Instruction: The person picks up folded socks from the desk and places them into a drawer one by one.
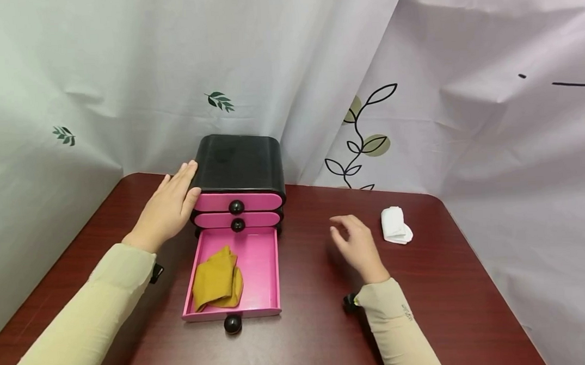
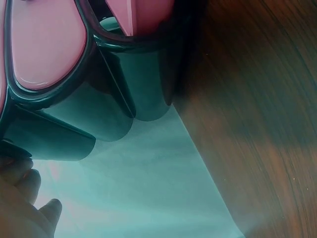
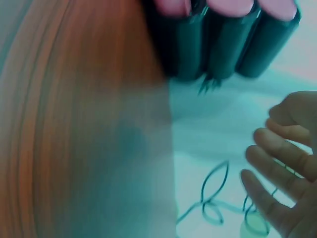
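A black drawer cabinet (image 1: 240, 160) with pink drawer fronts and round black knobs stands toward the back of the table. Its bottom drawer (image 1: 259, 271) is pulled out, and a folded mustard-yellow cloth (image 1: 215, 278) lies in the left part of it. My left hand (image 1: 168, 207) rests against the cabinet's upper left side with its fingers extended. In the left wrist view, the fingers (image 2: 27, 183) show beside the cabinet's wall. My right hand (image 1: 356, 245) is right of the drawer, fingers loosely bent and holding nothing. Just beyond it lies a folded white cloth (image 1: 393, 224).
The dark red-brown wooden table (image 1: 319, 334) ends at a pale curtain (image 1: 308, 84) printed with leaves, which hangs behind it and along both sides. The open drawer's black knob (image 1: 233, 324) sticks out toward the front.
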The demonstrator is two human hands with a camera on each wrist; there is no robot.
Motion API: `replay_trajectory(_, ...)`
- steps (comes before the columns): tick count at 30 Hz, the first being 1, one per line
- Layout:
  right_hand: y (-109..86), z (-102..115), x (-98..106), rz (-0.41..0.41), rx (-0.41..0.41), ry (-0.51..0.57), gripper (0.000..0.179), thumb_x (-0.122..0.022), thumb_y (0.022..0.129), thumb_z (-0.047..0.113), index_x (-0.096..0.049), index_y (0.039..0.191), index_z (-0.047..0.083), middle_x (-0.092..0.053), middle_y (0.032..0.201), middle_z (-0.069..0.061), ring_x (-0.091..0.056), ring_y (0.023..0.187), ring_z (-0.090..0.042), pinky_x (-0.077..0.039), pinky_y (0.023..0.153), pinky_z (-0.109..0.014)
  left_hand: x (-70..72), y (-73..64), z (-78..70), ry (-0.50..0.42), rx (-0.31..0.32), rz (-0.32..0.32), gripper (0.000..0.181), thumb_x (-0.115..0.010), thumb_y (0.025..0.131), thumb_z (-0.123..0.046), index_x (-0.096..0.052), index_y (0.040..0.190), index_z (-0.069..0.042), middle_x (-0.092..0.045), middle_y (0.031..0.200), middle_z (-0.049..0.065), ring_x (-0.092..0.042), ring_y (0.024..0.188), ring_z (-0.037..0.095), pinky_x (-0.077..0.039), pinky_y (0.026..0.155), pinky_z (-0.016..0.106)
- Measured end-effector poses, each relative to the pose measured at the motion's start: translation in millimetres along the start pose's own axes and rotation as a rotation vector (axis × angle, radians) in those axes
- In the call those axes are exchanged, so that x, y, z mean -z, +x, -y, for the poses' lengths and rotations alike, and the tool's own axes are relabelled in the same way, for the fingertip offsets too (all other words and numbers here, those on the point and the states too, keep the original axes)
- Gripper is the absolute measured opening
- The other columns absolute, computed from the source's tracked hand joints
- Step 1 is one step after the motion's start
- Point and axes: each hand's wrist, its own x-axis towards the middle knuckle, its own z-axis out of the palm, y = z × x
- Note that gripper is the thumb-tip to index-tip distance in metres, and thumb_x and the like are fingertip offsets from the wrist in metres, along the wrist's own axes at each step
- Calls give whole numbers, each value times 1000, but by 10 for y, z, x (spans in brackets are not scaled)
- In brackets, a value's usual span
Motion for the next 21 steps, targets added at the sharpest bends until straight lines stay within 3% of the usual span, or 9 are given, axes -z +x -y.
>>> replay_trajectory(6,-35,-348,215,-62,-9,-85,21,-69,88,0,-72,110,-2,-68,100,-16,-64,87,-30,-52,78,-44,11,1,-15,-4,-1,8,63,-39,110,-35,-25,159,0,-28,163,20,-22,153,34,-10,125,51)
replay_trajectory(13,10,-650,469,-67,-37,-166,22,-66,89,-1,-69,111,-5,-67,101,-21,-61,90,-36,-50,83,-49,11,0,-18,-1,3,15,63,-39,110,-36,-24,160,0,-27,164,20,-22,153,35,-9,125,51)
replay_trajectory(21,82,-974,654,-39,-182,-174,26,-61,92,1,-67,115,-8,-65,111,-27,-61,101,-44,-49,89,-55,11,-6,-13,-1,8,16,63,-39,110,-36,-24,160,0,-27,164,20,-22,153,34,-10,125,51)
